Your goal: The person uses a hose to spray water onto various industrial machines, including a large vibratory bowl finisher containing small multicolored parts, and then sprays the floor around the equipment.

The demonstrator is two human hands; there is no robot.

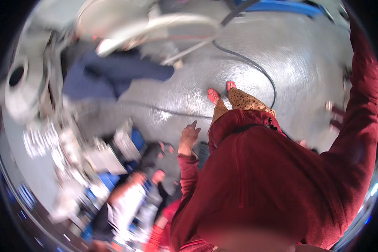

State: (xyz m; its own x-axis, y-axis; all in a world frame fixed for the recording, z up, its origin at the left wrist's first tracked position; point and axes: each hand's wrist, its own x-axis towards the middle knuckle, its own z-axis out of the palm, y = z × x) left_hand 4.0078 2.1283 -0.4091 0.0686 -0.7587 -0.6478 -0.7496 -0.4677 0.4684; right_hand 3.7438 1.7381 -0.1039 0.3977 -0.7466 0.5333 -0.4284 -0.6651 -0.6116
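My left hand (189, 140) hangs beside my body with its fingers stretched out and a little apart. Nothing shows in it, and it touches nothing I can make out. My right arm (363, 96), in a dark red sleeve, reaches up along the right edge of the view, and its hand is out of the picture. Below the left hand is the wet-looking grey floor (176, 94), where a dark hose (168, 110) runs. My feet (214, 94) are in red sandals.
A blurred navy cloth shape (98, 77) stands at the upper left, near large whitish round forms (178, 23). A white machine (23, 98) with a dark round opening is at far left. Blurred people (130, 201) and white stacked items (42, 138) are at lower left. A blue object (285, 6) lies at the top.
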